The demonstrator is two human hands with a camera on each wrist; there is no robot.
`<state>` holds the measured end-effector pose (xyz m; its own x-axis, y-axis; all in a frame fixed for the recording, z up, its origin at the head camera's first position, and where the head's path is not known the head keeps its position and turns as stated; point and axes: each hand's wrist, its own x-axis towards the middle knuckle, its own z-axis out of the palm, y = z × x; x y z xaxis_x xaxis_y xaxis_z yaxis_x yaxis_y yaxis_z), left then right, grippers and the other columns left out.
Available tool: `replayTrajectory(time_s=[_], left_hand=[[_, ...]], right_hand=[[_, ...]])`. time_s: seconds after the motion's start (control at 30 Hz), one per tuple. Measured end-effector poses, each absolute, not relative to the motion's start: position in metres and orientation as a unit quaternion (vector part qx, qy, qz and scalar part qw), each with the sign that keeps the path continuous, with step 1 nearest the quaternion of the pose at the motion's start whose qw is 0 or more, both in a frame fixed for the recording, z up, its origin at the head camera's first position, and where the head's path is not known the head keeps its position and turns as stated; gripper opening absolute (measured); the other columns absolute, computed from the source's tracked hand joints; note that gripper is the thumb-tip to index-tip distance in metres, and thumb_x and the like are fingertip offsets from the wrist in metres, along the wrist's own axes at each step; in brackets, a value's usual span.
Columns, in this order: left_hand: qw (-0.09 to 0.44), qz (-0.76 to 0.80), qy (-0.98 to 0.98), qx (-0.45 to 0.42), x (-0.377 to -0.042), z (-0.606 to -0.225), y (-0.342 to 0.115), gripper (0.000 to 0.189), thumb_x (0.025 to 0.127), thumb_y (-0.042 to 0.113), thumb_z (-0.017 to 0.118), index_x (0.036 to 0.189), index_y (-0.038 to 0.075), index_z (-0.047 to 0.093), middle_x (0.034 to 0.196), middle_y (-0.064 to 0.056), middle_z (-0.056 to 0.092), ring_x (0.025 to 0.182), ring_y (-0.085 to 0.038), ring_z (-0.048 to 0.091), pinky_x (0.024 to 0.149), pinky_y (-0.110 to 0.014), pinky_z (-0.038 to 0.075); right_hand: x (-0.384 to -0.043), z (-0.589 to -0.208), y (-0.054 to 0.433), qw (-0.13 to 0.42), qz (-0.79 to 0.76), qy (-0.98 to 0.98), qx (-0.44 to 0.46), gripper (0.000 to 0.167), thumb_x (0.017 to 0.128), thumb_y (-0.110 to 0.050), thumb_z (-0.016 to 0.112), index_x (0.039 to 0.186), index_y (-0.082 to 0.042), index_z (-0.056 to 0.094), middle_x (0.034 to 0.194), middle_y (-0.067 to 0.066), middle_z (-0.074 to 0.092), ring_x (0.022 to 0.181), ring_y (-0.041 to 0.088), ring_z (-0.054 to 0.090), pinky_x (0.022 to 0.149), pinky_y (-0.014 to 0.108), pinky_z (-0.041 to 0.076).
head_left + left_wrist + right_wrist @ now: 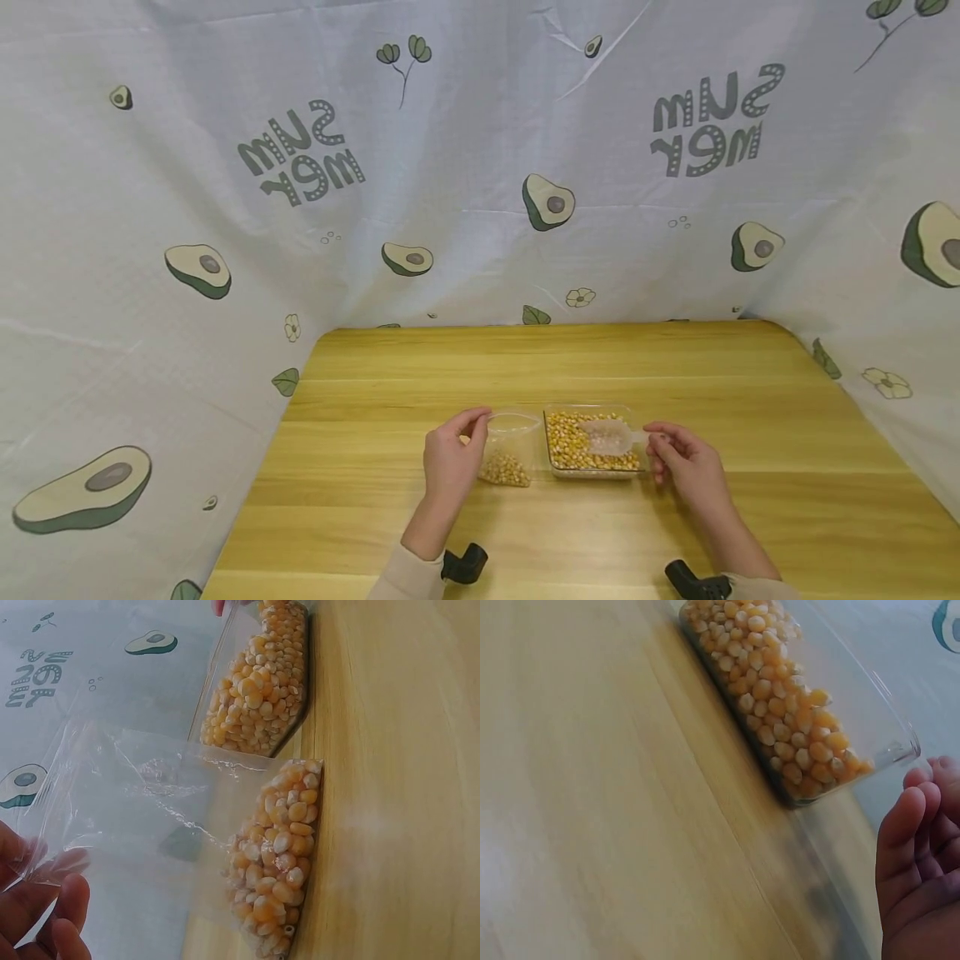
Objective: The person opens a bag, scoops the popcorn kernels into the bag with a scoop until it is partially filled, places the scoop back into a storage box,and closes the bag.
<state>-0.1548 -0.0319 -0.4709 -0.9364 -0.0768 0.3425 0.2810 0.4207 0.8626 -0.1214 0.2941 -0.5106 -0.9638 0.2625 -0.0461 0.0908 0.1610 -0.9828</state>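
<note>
"Since the scoop [609,437] lies so flat, which way does it point?"

"Toward the left hand [450,454]. Its broad end rests among the corn kernels [566,442] in the glass container [596,474], and its handle [639,436] runs right, out past the container's right end. So its long axis goes side to side, much like the container's own long side."

"And the fingers on that handle?"

"On the right hand [690,467], thumb and forefinger are pinched together at the handle's end. The right wrist view shows the fingertips close together near the container's corner, though the grip itself is hard to make out there."

"What about the plastic bag [517,442]?"

"It stands upright on the table [375,375], just left of the container, its long axis up and down. The mouth is at the top, parted in an oval, with more kernels heaped at the bottom."

"Held how?"

"The left thumb and fingers are clamped on its upper left edge, the other fingers curled below, and the clear film creases at the pinch."
</note>
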Motion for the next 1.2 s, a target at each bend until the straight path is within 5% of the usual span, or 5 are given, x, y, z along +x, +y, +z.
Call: replayTrajectory(time_s=[0.4, 1.2], left_hand=[[0.159, -0.541, -0.824, -0.059, -0.1524, -0.4708, -0.0316, 0.015, 0.094, 0.012, 0.067, 0.098, 0.016, 0.08, 0.079, -0.007, 0.076, 0.031, 0.009, 0.024, 0.035, -0.01, 0.017], [0.159, -0.541, -0.823, -0.068, -0.1533, -0.4736, -0.0312, 0.015, 0.094, 0.011, 0.066, 0.098, 0.015, 0.08, 0.079, -0.009, 0.076, 0.032, 0.009, 0.025, 0.035, -0.01, 0.017]], right_hand=[[-0.1231, -0.5142, 0.2942, 0.052, 0.722, -0.683, -0.096, 0.013, 0.102, -0.016, 0.055, 0.109, -0.012, 0.066, 0.079, -0.006, 0.064, 0.063, 0.007, 0.053, 0.054, 0.024, 0.051], [-0.1186, -0.5156, 0.2924, 0.036, 0.763, -0.64, -0.084, 0.012, 0.102, -0.018, 0.055, 0.105, -0.018, 0.067, 0.08, -0.007, 0.066, 0.064, 0.004, 0.056, 0.055, 0.021, 0.052]])
